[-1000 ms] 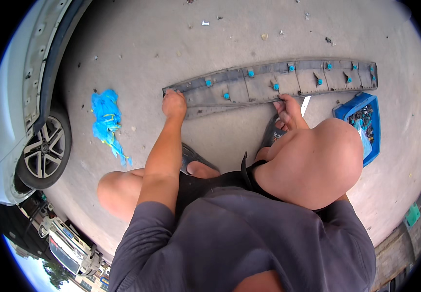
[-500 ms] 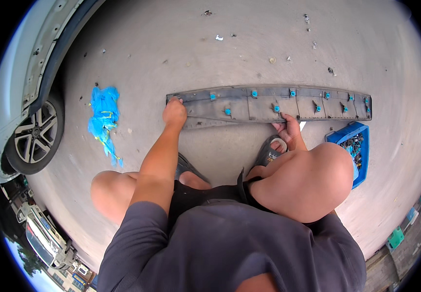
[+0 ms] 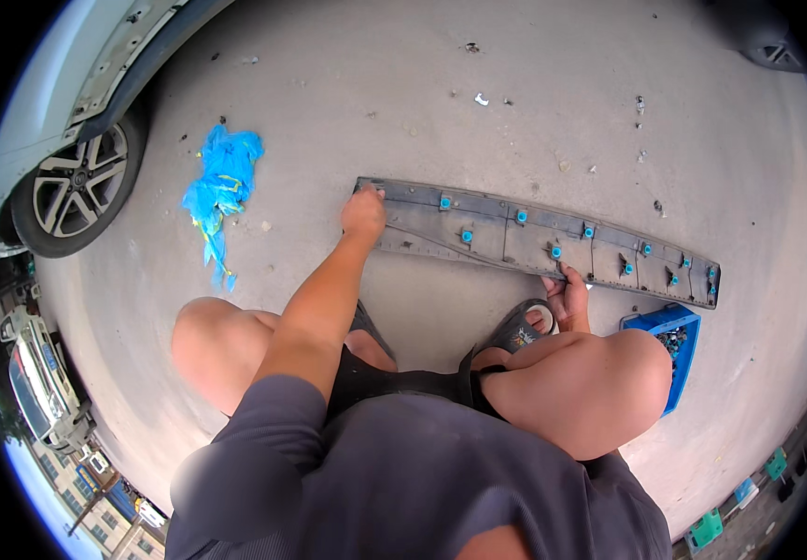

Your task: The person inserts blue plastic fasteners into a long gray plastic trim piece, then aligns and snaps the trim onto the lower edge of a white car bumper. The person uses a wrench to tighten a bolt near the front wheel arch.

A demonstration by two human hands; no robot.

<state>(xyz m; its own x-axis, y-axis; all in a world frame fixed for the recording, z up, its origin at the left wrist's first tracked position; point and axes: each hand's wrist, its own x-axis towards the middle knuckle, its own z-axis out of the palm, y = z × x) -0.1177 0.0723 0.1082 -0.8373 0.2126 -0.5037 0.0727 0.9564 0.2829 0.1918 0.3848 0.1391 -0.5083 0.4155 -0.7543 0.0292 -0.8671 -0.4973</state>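
I squat on a concrete floor over a long grey plastic trim panel [image 3: 497, 233] that carries several small blue clips. My left hand [image 3: 364, 213] grips the panel's left end, fingers curled over its edge. My right hand [image 3: 567, 297] holds the panel's near edge around the middle, thumb on top. My knees and dark sandals are just below the panel.
A blue crate [image 3: 688, 329] with small parts stands by my right knee. A crumpled blue plastic sheet [image 3: 217, 189] lies to the left. A white car with its wheel [image 3: 81, 185] fills the upper left. Small debris dots the floor beyond the panel.
The view has shifted, so the panel now lies slanted down to the right. Both hands stay on the panel, left at its end, right at its near edge.
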